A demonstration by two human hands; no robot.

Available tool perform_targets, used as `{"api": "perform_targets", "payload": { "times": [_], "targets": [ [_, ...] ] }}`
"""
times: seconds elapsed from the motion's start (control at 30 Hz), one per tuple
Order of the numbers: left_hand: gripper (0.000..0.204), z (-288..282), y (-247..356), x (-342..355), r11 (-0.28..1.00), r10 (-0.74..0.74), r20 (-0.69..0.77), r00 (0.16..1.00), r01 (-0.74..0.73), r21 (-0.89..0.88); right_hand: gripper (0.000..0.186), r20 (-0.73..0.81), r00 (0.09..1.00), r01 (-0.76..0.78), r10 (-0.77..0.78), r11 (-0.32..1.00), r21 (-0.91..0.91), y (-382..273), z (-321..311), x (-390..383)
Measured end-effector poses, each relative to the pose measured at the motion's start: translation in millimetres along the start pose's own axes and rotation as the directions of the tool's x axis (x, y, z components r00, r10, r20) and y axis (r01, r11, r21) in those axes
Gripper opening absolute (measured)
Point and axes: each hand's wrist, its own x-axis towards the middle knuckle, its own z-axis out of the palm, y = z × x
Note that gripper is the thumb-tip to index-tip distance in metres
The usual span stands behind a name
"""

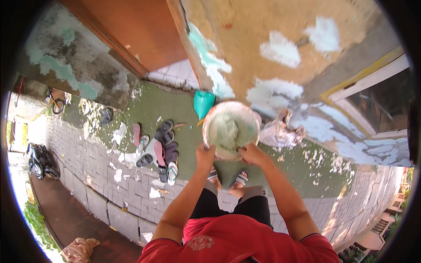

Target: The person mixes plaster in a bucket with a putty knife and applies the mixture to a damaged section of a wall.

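The filled tub (253, 118) looked heavy and rigid, best held by its rim (230, 104), where left hand (205, 155) and right hand (252, 154) fingers gripped.

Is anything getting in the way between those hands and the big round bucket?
Nothing that I can see. The left hand is at the near left rim of the bucket, and the right hand is at its near right side. The teal thing beyond and the pale bundle to the right aren't between them.

The head-worn fisheye looks steeply down — past the red shirt (267, 232) — at the nearby basin (245, 113).
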Motion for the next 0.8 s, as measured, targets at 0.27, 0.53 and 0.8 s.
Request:
{"api": "perform_targets", "payload": {
  "times": [0.27, 0.53, 0.8],
  "targets": [
    [0.030, -72.5, 61.2, -84.5, 0.973, -0.085, 0.119, 0.989, 0.108, -0.203, 0.029, -0.064, 0.951, 0.152, -0.302, 0.639, -0.754, -91.9, 21.9, -108.4],
    [0.026, -130.0, 83.0, -81.5, 0.967, 0.055, 0.124, 0.991, -0.022, -0.252, 0.024, -0.186, 0.843, 0.221, -0.505, 0.640, -0.736, -162.1, 36.6, -141.4],
    [0.020, -157.7, 126.7, -81.7, 0.916, 0.172, 0.053, 0.984, -0.140, -0.376, 0.024, -0.244, 0.833, 0.182, -0.496, 0.663, -0.726, -229.6, 40.5, -165.3]
  ]
}}
